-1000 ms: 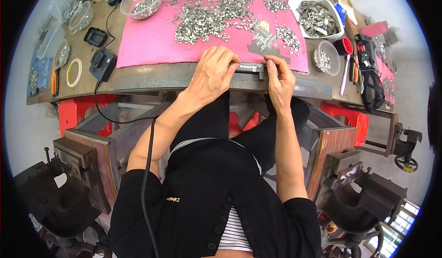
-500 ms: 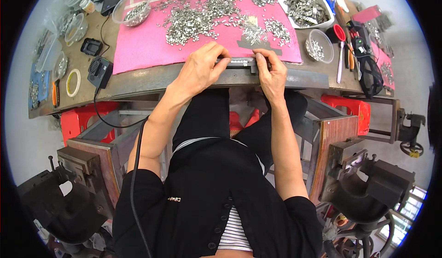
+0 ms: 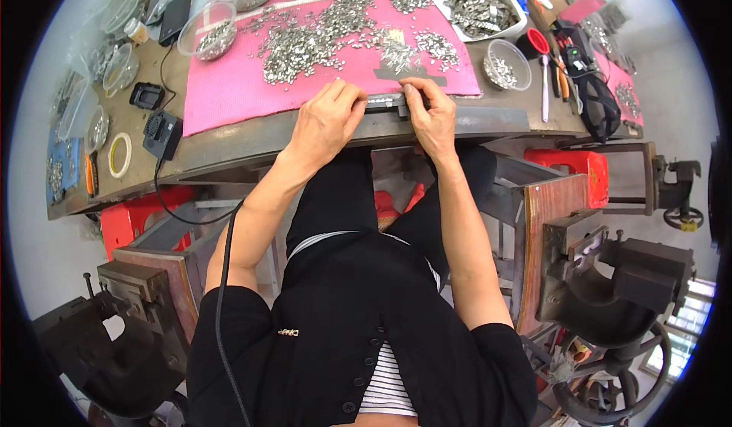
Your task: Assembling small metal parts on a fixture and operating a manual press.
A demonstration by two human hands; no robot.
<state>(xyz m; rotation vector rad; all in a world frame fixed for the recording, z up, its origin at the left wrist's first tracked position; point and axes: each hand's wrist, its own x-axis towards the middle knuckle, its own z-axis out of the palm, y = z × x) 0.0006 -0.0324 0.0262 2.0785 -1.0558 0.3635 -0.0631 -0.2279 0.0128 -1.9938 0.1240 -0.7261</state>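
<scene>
Metal bar (image 3: pixel 385 104) leftward in view; between left fingers (image 3: pixel 355 111) and right fingers (image 3: pixel 415 99)

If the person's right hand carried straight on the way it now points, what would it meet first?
The right hand would probably first meet the flat dark-grey strip lying on the pink textured mat, just ahead; depth is unclear, so it might pass above instead.

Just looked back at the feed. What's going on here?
A person is working with both hands at a dark bar at the front edge of a bench. The left hand is at its left end, the right hand at its right; their exact grip is unclear. Small bright pieces show along the bar. Beyond, loose metal parts lie heaped on a pink mat.
</scene>
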